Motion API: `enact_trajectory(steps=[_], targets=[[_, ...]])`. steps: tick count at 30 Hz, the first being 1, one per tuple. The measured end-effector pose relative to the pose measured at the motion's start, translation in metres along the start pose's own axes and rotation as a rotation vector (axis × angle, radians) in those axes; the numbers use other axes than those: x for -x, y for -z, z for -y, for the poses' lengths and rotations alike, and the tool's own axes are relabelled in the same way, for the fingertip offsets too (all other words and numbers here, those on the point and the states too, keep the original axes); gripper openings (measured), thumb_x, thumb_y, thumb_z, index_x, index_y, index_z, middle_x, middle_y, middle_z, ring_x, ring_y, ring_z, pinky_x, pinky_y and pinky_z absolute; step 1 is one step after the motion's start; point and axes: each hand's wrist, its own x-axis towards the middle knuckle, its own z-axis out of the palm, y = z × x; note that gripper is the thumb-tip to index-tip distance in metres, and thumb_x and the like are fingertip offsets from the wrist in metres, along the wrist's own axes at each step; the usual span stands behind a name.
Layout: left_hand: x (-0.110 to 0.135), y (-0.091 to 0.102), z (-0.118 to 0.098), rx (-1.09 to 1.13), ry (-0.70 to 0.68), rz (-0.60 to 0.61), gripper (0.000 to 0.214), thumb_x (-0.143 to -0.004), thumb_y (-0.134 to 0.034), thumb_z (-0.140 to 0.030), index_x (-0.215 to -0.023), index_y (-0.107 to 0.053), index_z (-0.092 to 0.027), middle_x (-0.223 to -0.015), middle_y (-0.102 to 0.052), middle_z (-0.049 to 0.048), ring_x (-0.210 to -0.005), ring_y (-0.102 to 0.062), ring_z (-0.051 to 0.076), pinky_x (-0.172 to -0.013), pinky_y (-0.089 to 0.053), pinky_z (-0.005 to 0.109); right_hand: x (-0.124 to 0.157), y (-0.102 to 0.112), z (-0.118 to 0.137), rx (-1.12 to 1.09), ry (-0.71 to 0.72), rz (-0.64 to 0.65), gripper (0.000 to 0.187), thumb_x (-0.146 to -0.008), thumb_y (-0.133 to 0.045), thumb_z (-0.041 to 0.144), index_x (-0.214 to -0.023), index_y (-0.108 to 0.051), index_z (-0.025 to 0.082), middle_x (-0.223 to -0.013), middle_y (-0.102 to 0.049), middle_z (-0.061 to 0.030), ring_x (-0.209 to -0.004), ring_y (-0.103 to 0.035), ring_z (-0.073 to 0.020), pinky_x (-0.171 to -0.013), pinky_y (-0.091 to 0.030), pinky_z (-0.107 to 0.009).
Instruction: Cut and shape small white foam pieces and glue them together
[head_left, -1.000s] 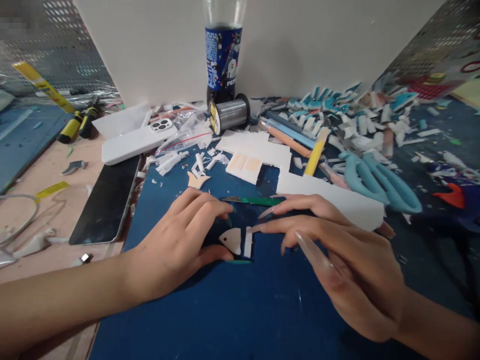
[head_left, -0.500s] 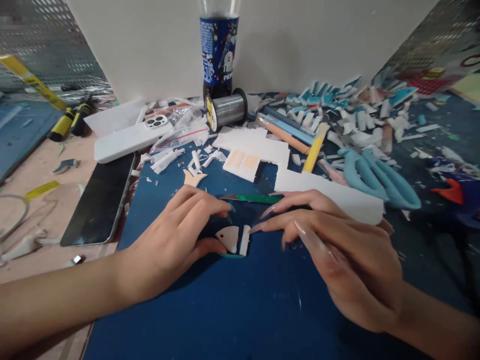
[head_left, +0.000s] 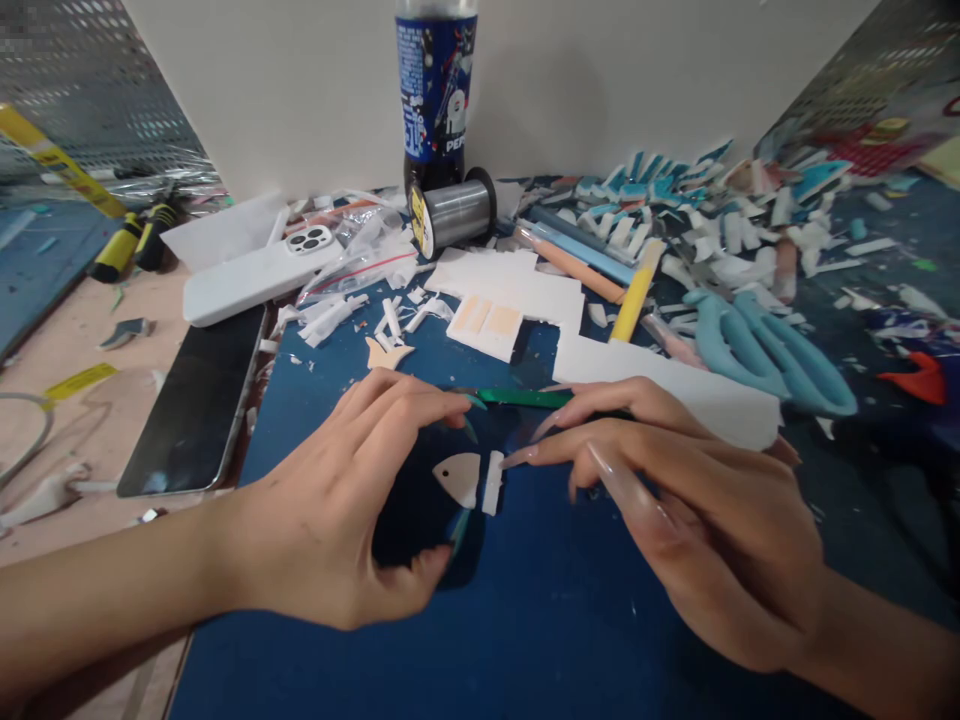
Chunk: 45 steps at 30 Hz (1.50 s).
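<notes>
A small white fish-head piece (head_left: 458,479) with a dark eye dot lies flat on the blue mat (head_left: 480,620). Around it, not gripping it, my left hand (head_left: 360,480) is spread, thumb below and fingers above. Just right of the fish head is a narrow white strip (head_left: 493,482), with a slim gap between them. An index fingertip of my right hand (head_left: 697,510) rests at the strip's right edge, its other fingers loosely stretched out. Beyond both hands lies a green-handled craft knife (head_left: 523,397), partly behind the fingers. A cream tail-shaped piece (head_left: 388,353) sits past my left hand.
White foam sheets (head_left: 506,285), a wire spool (head_left: 456,215) and a cola bottle (head_left: 435,95) stand beyond. At right are blue-handled scissors (head_left: 776,350) and scrap pieces (head_left: 735,235). A dark phone (head_left: 196,410) and a white phone (head_left: 259,278) lie at left.
My left thumb has moved down and away from the fish head, widening the gap to the fingers. The fish head and strip lie nearly as before; my right hand has barely moved.
</notes>
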Motion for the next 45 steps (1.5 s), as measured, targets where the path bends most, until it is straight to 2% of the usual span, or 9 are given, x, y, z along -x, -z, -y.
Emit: enact_trajectory(steps=[7, 13, 17, 24, 32, 35, 37, 40, 45], targets=[[-0.002, 0.000, 0.002, 0.007, 0.009, 0.021, 0.058, -0.077, -0.061, -0.018, -0.129, -0.035, -0.013, -0.113, -0.053, 0.0134, -0.105, -0.049, 0.028, -0.089, -0.044, 0.044, -0.001, 0.002, 0.000, -0.036, 0.006, 0.004, 0.025, -0.087, -0.043, 0.010, -0.099, -0.063, 0.017, -0.067, -0.060, -0.0046, -0.084, -0.064, -0.0224, -0.068, -0.051, -0.036], [-0.002, 0.000, 0.002, 0.000, 0.030, 0.031, 0.058, -0.078, -0.061, -0.021, -0.129, -0.034, -0.016, -0.113, -0.054, 0.0128, -0.105, -0.050, 0.027, -0.087, -0.046, 0.043, -0.003, 0.004, 0.001, 0.020, -0.003, 0.058, 0.021, -0.087, -0.043, 0.009, -0.086, -0.060, 0.021, -0.077, -0.067, -0.0061, -0.082, -0.065, -0.0209, -0.062, -0.054, -0.034], [-0.002, 0.000, 0.002, -0.003, 0.021, 0.026, 0.059, -0.077, -0.061, -0.020, -0.129, -0.034, -0.015, -0.112, -0.054, 0.0127, -0.105, -0.050, 0.027, -0.087, -0.046, 0.043, -0.003, 0.004, 0.001, 0.027, 0.016, 0.060, 0.020, -0.087, -0.042, 0.010, -0.084, -0.059, 0.021, -0.072, -0.064, -0.0051, -0.078, -0.064, -0.0194, -0.060, -0.054, -0.033], [-0.001, -0.001, 0.002, -0.013, 0.031, 0.024, 0.058, -0.077, -0.062, -0.019, -0.129, -0.035, -0.014, -0.113, -0.055, 0.0118, -0.105, -0.050, 0.026, -0.090, -0.044, 0.042, 0.000, 0.003, 0.001, 0.000, 0.019, 0.041, 0.018, -0.086, -0.044, 0.008, -0.081, -0.058, 0.018, -0.070, -0.064, -0.0059, -0.083, -0.065, -0.0192, -0.071, -0.055, -0.033], [0.000, -0.001, 0.002, 0.005, 0.034, 0.027, 0.055, -0.078, -0.061, -0.020, -0.127, -0.037, -0.013, -0.113, -0.053, 0.0120, -0.106, -0.048, 0.027, -0.090, -0.043, 0.041, -0.002, 0.002, 0.003, 0.068, 0.038, 0.030, 0.028, -0.079, -0.058, 0.010, -0.104, -0.052, 0.021, -0.097, -0.069, -0.0069, -0.097, -0.062, -0.0230, -0.084, -0.053, -0.038], [0.001, -0.001, 0.002, -0.010, 0.027, 0.025, 0.056, -0.077, -0.062, -0.019, -0.127, -0.037, -0.012, -0.114, -0.052, 0.0120, -0.107, -0.047, 0.026, -0.092, -0.042, 0.040, 0.000, -0.005, 0.003, 0.104, -0.032, -0.011, 0.051, -0.071, -0.073, 0.024, -0.113, -0.045, 0.018, -0.109, -0.060, -0.0140, -0.103, -0.057, -0.0283, -0.090, -0.049, -0.045], [0.001, 0.000, 0.001, -0.018, 0.018, 0.021, 0.056, -0.077, -0.062, -0.019, -0.127, -0.036, -0.012, -0.115, -0.052, 0.0119, -0.107, -0.047, 0.025, -0.093, -0.041, 0.039, 0.002, -0.008, 0.003, 0.155, -0.026, 0.047, 0.059, -0.069, -0.076, 0.029, -0.115, -0.043, 0.015, -0.108, -0.056, -0.0154, -0.104, -0.054, -0.0297, -0.091, -0.047, -0.046], [0.000, 0.000, 0.001, 0.001, 0.039, 0.032, 0.055, -0.079, -0.062, -0.020, -0.127, -0.036, -0.014, -0.114, -0.052, 0.0109, -0.106, -0.047, 0.024, -0.091, -0.041, 0.038, 0.005, -0.009, 0.003, 0.219, -0.040, 0.142, 0.053, -0.072, -0.072, 0.029, -0.114, -0.043, 0.013, -0.106, -0.055, -0.0140, -0.104, -0.051, -0.0283, -0.091, -0.046, -0.045], [-0.003, 0.000, 0.001, 0.027, 0.054, 0.028, 0.053, -0.080, -0.060, -0.019, -0.127, -0.036, -0.014, -0.115, -0.052, 0.0097, -0.105, -0.047, 0.022, -0.091, -0.040, 0.036, 0.005, -0.007, 0.004, 0.266, -0.061, 0.167, 0.044, -0.074, -0.069, 0.025, -0.108, -0.046, 0.011, -0.103, -0.054, -0.0133, -0.103, -0.050, -0.0259, -0.089, -0.046, -0.042]])
